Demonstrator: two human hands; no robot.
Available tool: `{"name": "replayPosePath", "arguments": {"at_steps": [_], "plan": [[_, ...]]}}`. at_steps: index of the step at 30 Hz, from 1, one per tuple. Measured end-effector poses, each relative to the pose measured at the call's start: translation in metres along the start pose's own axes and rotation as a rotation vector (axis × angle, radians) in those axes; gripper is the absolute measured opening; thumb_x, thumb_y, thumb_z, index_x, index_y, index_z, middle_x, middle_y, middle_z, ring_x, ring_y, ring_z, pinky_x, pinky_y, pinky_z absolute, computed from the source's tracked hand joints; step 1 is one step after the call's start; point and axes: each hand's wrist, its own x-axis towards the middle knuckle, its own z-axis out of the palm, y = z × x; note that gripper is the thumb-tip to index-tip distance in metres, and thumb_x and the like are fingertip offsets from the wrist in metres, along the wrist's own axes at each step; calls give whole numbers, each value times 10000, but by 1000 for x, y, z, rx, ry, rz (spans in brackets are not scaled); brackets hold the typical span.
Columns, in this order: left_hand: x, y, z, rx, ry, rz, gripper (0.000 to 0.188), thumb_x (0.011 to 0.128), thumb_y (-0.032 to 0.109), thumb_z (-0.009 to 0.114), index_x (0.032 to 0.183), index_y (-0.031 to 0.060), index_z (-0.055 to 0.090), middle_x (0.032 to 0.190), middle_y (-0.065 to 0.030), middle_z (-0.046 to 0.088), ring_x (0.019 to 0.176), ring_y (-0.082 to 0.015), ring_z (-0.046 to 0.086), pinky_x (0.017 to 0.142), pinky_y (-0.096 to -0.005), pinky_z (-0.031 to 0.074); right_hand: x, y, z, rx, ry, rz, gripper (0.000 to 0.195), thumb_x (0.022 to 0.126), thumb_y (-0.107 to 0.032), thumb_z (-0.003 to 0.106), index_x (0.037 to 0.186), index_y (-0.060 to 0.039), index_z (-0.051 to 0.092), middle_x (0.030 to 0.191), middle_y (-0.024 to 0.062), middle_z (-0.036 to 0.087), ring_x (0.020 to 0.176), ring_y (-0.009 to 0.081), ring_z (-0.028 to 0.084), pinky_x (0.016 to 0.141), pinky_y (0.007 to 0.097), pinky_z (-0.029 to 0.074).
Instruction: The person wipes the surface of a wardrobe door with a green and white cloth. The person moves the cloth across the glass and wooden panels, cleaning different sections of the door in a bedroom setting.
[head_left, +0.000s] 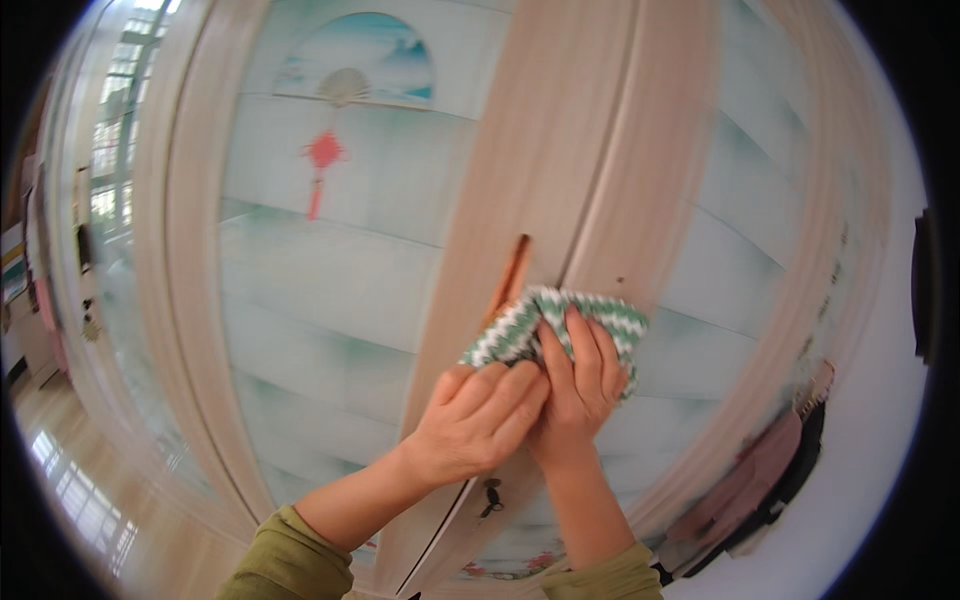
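A green and white striped cloth (506, 335) is bunched in both hands in front of the wooden cabinet doors (555, 112). My left hand (484, 420) grips its lower left part, fingers curled. Beside it, touching, my right hand (581, 371) is bent over the cloth's right part. A copper-coloured door handle (514, 274) sticks out above the cloth on the left door; the cloth hides its lower end. Below the hands a dark key (492, 499) hangs at the lock of the right door.
Pale patterned panels (337, 285) fill the doors, one printed with a fan (356, 60) and a red knot (325, 152). At lower right hang clothes (742, 487) beside a white wall (870, 420). Glossy floor (82, 502) shows at lower left.
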Motion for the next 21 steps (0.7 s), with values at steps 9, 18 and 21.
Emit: {"name": "replayPosePath", "arguments": {"at_steps": [9, 18, 21], "plan": [[-36, -37, -68, 135, 67, 7, 246, 648, 78, 655, 894, 71, 662, 1007, -40, 623, 867, -166, 522, 716, -293, 403, 6, -75, -24, 319, -77, -35, 242, 778, -103, 612, 1008, -94, 688, 1138, 104, 600, 1011, 256, 547, 860, 378, 372], [-72, -104, -97, 213, -267, -284, 470, 728, 80, 605, 1197, 80, 574, 1295, -54, 510, 1208, -218, 465, 1065, -469, 242, 14, -149, 49, 12, -209, 45, 342, 863, -237, 545, 1201, -204, 594, 1336, 79, 482, 1226, 274, 444, 997, 511, 225], [-59, -131, -99, 152, -202, -252, 431, 720, 62, 602, 1151, 83, 598, 1277, -73, 521, 1213, -265, 460, 1072, -471, 222, 36, -154, 61, -4, -155, 5, 336, 868, -217, 537, 1198, -195, 594, 1315, 52, 502, 1205, 269, 460, 990, 485, 232]]}}
